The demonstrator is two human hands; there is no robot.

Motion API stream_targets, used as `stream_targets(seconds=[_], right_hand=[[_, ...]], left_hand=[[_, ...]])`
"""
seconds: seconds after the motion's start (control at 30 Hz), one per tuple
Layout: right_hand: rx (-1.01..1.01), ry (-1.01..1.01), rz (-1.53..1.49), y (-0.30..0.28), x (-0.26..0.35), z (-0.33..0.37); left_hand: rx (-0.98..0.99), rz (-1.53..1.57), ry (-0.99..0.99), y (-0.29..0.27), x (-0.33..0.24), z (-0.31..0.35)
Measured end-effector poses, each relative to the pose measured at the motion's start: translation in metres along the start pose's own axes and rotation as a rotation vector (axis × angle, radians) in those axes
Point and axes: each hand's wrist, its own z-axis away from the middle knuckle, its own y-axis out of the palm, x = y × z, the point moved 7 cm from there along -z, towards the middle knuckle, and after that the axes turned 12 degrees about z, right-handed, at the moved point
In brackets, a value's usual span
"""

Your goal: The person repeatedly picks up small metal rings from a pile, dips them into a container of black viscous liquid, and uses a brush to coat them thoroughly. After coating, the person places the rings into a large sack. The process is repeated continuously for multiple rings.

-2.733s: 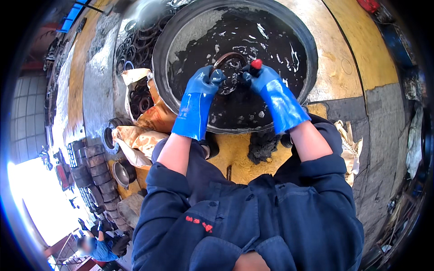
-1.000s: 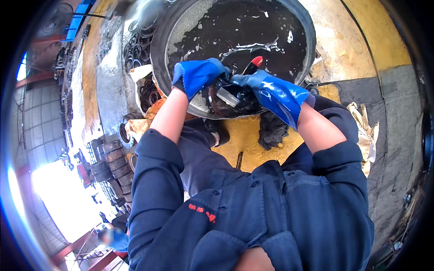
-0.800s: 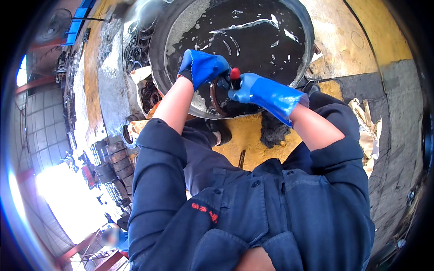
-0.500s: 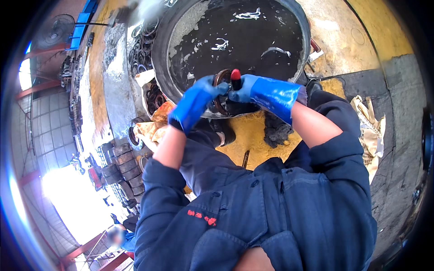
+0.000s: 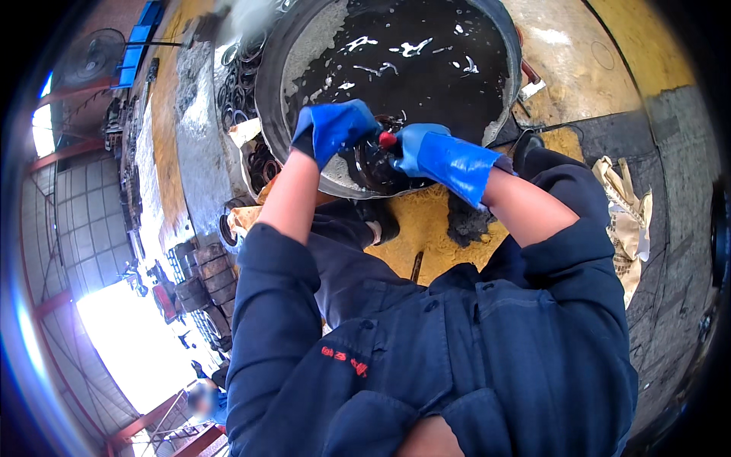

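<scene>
From over here I'd hold the dark ring (image 5: 362,169) low inside the near rim of the round tub (image 5: 269,91), steadied by the left hand (image 5: 339,128), whose grip I can't tell, while the right hand (image 5: 421,149), wrapped round the red-ended tool (image 5: 387,140), strokes lightly.

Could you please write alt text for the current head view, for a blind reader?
A blue-gloved right hand holds a red-ended tool by a dark ring, the gloved left hand close beside it, its grip unclear, over the near side of a round tub of dark liquid. Loose rings lie left of the tub, a tan sack to the right.
</scene>
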Motion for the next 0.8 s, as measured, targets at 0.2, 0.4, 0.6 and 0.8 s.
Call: stream_targets(seconds=[0.2,0.4,0.6,0.8], right_hand=[[-0.014,-0.045,-0.006,-0.002,0.006,0.008],[0.194,0.171,-0.642,0.003,-0.03,-0.002],[0.156,0.057,-0.543,-0.004,-0.016,-0.002],[-0.075,-0.086,0.025,-0.005,0.01,0.007]], left_hand=[[-0.046,0.337,-0.106,0.028,0.048,-0.011],[-0.432,0.747,-0.106,0.064,0.014,0.086],[-0.326,0.539,-0.126,0.042,-0.001,0.076],[-0.028,0.321,-0.14,0.022,0.05,-0.002]])
